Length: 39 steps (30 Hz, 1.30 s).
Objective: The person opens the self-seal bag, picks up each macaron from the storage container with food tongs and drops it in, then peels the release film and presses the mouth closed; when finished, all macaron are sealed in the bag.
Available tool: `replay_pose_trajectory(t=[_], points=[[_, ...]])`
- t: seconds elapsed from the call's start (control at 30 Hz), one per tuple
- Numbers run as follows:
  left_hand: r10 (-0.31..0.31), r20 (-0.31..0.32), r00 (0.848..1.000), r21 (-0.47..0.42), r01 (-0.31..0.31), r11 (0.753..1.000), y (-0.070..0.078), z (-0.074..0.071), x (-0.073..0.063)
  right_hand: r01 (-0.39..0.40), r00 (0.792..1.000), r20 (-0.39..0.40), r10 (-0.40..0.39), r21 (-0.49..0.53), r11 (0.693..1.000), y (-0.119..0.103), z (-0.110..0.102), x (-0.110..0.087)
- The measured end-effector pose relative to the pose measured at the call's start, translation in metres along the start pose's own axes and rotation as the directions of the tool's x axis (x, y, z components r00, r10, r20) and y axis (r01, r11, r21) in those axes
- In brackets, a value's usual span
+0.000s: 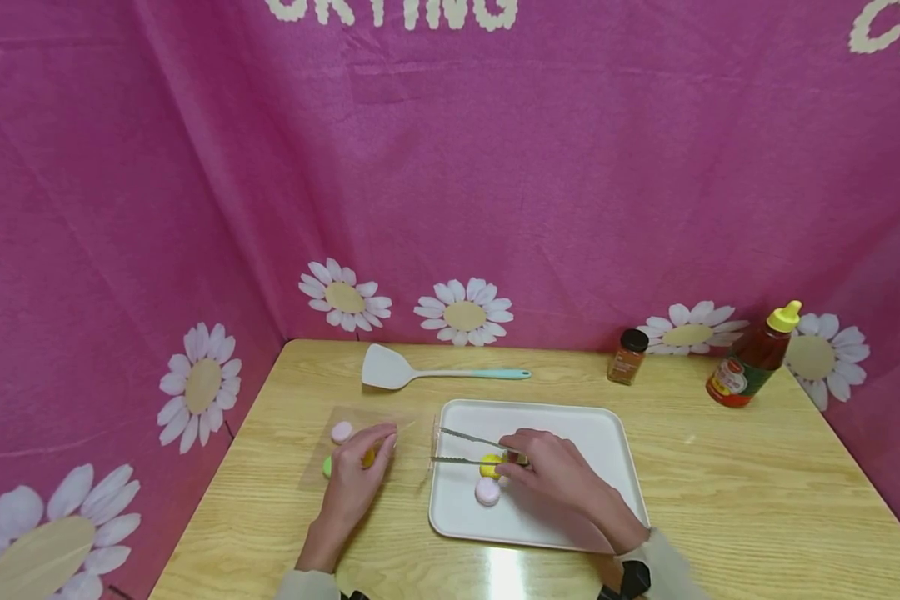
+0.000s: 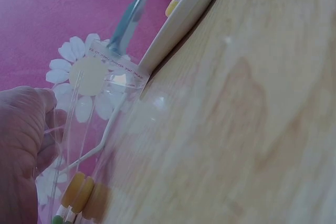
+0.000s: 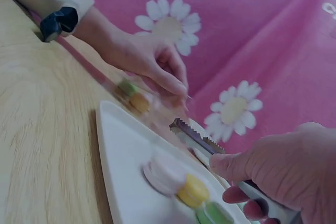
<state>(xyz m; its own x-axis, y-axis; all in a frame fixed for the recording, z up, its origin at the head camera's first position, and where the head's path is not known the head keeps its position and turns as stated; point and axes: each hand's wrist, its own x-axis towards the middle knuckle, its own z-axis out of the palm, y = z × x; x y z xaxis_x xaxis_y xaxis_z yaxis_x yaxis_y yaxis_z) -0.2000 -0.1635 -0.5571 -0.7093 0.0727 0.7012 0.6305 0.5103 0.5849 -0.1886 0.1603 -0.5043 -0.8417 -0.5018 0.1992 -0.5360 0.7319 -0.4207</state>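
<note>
In the head view my left hand (image 1: 356,475) pinches the edge of a clear plastic bag (image 1: 321,454) lying left of the tray. Inside are a pink macaron (image 1: 341,431), a green macaron (image 1: 327,467) and an orange-yellow macaron (image 2: 77,190). Over the white tray (image 1: 570,425), my right hand (image 1: 558,471) grips metal tongs (image 1: 465,461), their arms spread and tips pointing at the bag's open end. Nothing shows between the tong tips. On the tray lie a yellow macaron (image 3: 193,190), a pale pink macaron (image 3: 165,176) and a green macaron (image 3: 214,213), partly cut off by the frame.
Behind the bag and tray lies a white spatula (image 1: 387,367) with a turquoise handle. A spice jar (image 1: 627,358) and a red sauce bottle (image 1: 750,362) stand at the back right. A pink flowered cloth (image 1: 495,183) hangs along the wooden table's (image 1: 750,500) back.
</note>
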Motion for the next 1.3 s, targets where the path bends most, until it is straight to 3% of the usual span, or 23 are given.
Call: replay_pose_trajectory(t=[0.43,0.7,1.0,1.3], points=[[-0.041,0.032,0.999,0.011,0.041,0.999,0.003,-0.001,0.002,-0.183,0.982,-0.041,0.184,0.033,0.983,0.031,-0.022,-0.050],[-0.034,0.023,0.999,0.008,0.033,0.999,0.003,-0.001,0.001,-0.227,0.973,-0.022,0.229,0.055,0.972,0.042,-0.033,-0.074],[-0.027,0.015,1.000,-0.005,0.027,1.000,0.002,-0.001,0.001,-0.300,0.954,0.023,0.299,0.053,0.953,0.044,-0.034,-0.084],[-0.032,0.030,0.999,0.001,0.032,0.999,0.002,-0.001,0.001,-0.282,0.959,0.014,0.282,0.022,0.959,0.046,-0.028,-0.086]])
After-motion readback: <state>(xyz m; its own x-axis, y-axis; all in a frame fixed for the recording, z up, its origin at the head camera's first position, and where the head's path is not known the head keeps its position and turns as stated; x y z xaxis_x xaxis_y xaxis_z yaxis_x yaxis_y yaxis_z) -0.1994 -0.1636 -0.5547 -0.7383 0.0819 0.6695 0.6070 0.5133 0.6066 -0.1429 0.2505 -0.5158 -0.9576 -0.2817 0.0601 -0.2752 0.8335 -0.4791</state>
